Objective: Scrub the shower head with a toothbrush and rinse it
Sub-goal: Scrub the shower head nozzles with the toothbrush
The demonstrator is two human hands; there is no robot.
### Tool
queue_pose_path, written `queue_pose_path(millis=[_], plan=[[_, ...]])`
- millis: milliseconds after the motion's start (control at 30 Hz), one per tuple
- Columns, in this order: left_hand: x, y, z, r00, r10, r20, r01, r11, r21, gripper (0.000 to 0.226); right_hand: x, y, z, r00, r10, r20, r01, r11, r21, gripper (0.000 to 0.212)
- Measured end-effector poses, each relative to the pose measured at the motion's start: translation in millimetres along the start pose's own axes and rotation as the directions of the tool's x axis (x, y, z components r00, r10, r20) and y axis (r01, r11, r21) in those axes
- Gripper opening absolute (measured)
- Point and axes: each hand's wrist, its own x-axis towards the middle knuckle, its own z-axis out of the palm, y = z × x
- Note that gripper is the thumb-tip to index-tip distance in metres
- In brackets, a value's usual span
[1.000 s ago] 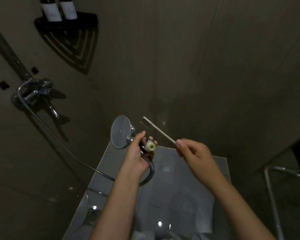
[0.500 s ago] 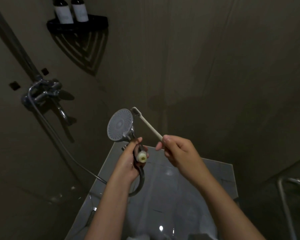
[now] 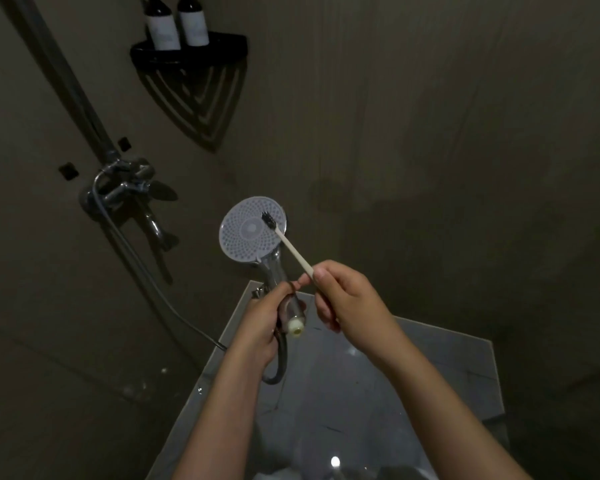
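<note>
Dark wall [image 3: 413, 116] fills most of the frame, and a glossy grey surface [image 3: 440, 372] spreads across the lower centre below the forearms. At the upper left a black corner shelf [image 3: 219, 50] is fixed to the wall and throws a striped shadow beneath it. Left of centre sits a chrome mixer tap [image 3: 125, 190]. From it a hose [image 3: 282, 358] runs down to the right, passes behind the left forearm and loops up into the handle. The two hands are apart, each closed on its own thing. The left hand [image 3: 260, 327] is wrapped round the chrome handle of the shower head [image 3: 246, 232], which is held up at the centre of the frame with its round, pale, dotted face turned to the camera. The right hand [image 3: 352, 299], just right of the left, pinches the lower end of the toothbrush [image 3: 293, 250]. Its pale handle slants up to the left, and its dark bristles lie against the upper right part of the face. Two dark bottles [image 3: 162, 29] with pale labels stand side by side on the shelf.
</note>
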Motion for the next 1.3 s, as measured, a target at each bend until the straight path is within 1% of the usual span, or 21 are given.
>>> queue_pose_path(millis=[133, 200, 333, 433, 633, 733, 867, 1033, 1133, 1200, 1300], plan=[[3.5, 0.5, -14.3, 0.999, 0.036, 0.035, -0.035, 0.999, -0.018, 0.017, 6.5, 3.5, 11.4, 0.999, 0.032, 0.014, -0.032, 0.999, -0.016, 0.027], [5.7, 1.2, -22.2, 0.997, 0.055, 0.055, -0.053, 0.998, -0.033, 0.005, 9.3, 5.7, 17.3, 0.998, 0.048, 0.028, -0.048, 0.999, -0.007, 0.026], [12.2, 2.4, -37.3, 0.993, 0.106, 0.057, -0.103, 0.993, -0.057, 0.014, 15.8, 9.4, 30.2, 0.994, 0.090, 0.059, -0.092, 0.995, 0.034, 0.023], [14.9, 2.4, -48.4, 0.988, 0.141, 0.061, -0.139, 0.990, -0.036, 0.017, 22.0, 11.3, 40.1, 0.994, 0.084, 0.073, -0.087, 0.996, 0.034, 0.021], [24.3, 0.9, -65.5, 0.983, 0.184, -0.003, -0.184, 0.983, 0.005, 0.017, 36.3, 14.3, 55.7, 0.989, 0.108, 0.099, -0.108, 0.994, 0.001, 0.020], [31.7, -0.2, -73.7, 0.985, 0.166, -0.046, -0.167, 0.986, -0.024, 0.013, 45.4, 17.1, 60.7, 0.985, 0.135, 0.110, -0.137, 0.991, 0.012, 0.017], [44.8, -2.0, -88.6, 0.991, 0.112, -0.076, -0.116, 0.992, -0.051, 0.020, 64.2, 23.2, 69.6, 0.973, 0.168, 0.158, -0.177, 0.983, 0.049, 0.014], [69.5, -6.2, -107.3, 0.980, 0.040, -0.193, -0.063, 0.992, -0.113, 0.030, 101.4, 40.9, 82.1, 0.962, 0.182, 0.202, -0.187, 0.982, 0.007, 0.016], [90.6, -8.7, -114.2, 0.968, -0.001, -0.249, -0.037, 0.988, -0.150, 0.029, 133.0, 55.3, 89.8, 0.960, 0.172, 0.222, -0.171, 0.985, -0.025, 0.019], [110.3, -8.8, -116.6, 0.957, -0.009, -0.289, -0.041, 0.985, -0.167, 0.033, 159.2, 66.2, 95.4, 0.948, 0.175, 0.265, -0.172, 0.985, -0.034, 0.021], [144.9, -9.6, -119.1, 0.945, -0.030, -0.326, -0.035, 0.981, -0.190, 0.035, 205.3, 82.9, 102.2, 0.918, 0.218, 0.332, -0.230, 0.973, -0.003, 0.022]])
